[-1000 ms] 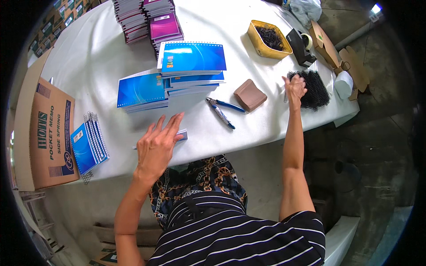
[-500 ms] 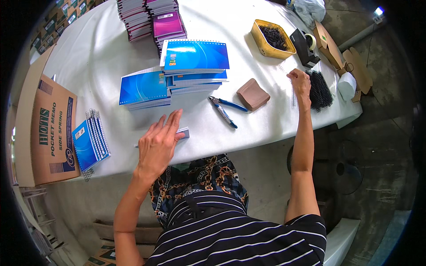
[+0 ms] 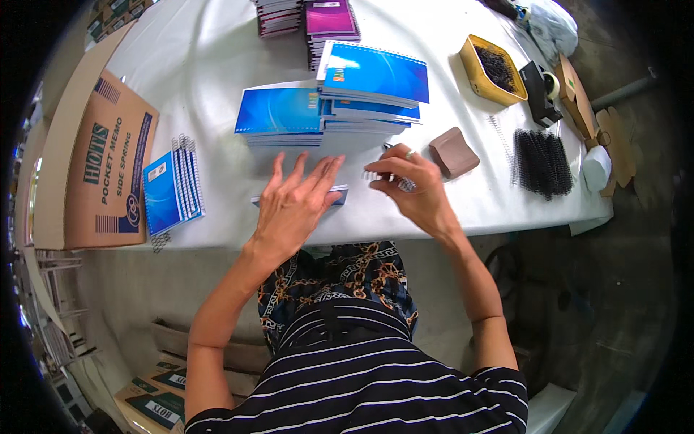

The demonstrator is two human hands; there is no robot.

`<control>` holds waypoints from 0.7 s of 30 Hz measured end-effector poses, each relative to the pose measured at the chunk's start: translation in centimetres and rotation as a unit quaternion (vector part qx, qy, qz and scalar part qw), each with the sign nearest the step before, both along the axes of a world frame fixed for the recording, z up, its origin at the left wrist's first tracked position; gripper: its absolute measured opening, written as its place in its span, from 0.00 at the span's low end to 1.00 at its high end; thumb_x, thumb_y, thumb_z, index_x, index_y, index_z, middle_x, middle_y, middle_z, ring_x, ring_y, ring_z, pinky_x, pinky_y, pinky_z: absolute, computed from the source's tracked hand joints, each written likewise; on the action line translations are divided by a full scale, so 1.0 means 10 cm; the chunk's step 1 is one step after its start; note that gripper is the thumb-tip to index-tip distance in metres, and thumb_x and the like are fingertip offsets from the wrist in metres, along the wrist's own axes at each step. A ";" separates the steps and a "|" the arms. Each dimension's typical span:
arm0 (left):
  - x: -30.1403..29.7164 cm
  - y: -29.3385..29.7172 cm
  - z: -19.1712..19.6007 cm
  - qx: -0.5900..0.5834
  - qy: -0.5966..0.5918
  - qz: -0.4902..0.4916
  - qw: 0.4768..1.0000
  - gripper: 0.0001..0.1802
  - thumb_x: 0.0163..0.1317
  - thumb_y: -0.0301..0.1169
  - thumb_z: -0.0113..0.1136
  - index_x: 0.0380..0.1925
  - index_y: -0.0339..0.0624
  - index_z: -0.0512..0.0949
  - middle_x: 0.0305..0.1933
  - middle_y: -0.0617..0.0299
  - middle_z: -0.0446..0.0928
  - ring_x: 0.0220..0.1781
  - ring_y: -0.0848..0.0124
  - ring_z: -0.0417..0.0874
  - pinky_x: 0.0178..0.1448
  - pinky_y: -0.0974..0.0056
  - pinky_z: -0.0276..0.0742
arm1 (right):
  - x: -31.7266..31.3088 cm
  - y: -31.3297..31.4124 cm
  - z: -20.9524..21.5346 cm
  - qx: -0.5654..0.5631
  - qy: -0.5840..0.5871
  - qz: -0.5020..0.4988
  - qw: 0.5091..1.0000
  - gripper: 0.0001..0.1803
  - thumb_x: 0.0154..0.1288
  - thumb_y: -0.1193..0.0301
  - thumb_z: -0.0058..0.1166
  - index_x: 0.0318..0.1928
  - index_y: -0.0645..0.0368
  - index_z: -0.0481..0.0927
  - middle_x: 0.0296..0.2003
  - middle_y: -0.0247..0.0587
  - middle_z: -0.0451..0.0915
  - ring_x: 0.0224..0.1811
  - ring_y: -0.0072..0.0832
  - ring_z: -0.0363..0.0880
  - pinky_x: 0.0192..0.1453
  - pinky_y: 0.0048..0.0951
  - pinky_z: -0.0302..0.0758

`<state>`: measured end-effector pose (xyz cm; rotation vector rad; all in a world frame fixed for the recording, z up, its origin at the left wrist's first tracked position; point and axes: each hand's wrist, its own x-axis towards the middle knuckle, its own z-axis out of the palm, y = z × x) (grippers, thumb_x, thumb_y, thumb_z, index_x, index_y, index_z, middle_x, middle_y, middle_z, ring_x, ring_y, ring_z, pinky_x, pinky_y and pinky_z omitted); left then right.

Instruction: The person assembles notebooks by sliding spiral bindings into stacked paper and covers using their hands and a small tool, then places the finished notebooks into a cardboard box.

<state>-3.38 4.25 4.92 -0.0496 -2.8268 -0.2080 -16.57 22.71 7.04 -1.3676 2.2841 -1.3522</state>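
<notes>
My left hand (image 3: 298,201) lies with fingers stretched and spread over a small blue-and-white memo pad (image 3: 340,195) near the table's front edge. Most of that pad is hidden beneath the hand, and the thumb rests by its right end. To the right, my right hand (image 3: 419,181) pinches a spiral binding coil (image 3: 371,175), whose end points toward the pad across a small gap. Behind the right hand, the cutting pliers are almost wholly covered. Beyond my hands stand stacks of blue memo covers and pages (image 3: 376,76) with punched holes along one edge.
Bound blue memo pads (image 3: 173,184) lie by a cardboard box (image 3: 108,166) at left. A brown pad (image 3: 454,153), black coils (image 3: 542,163), a yellow tub (image 3: 470,69) and a tape dispenser (image 3: 538,98) are at right. Purple notebooks (image 3: 331,22) stand at the back.
My right hand has come left from beside the black coils, carrying a coil close to the left hand. The left hand stays over the pad. The whole view has shifted.
</notes>
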 end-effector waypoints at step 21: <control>0.01 -0.03 -0.04 0.025 -0.006 0.008 1.000 0.32 0.67 0.41 0.57 0.69 0.45 0.64 0.60 0.56 0.78 0.61 0.53 0.79 0.64 0.47 0.72 | -0.01 -0.18 -0.03 0.125 -0.055 0.107 0.985 0.08 0.63 0.76 0.60 0.43 0.61 0.81 0.35 0.40 0.79 0.36 0.34 0.81 0.39 0.36 0.77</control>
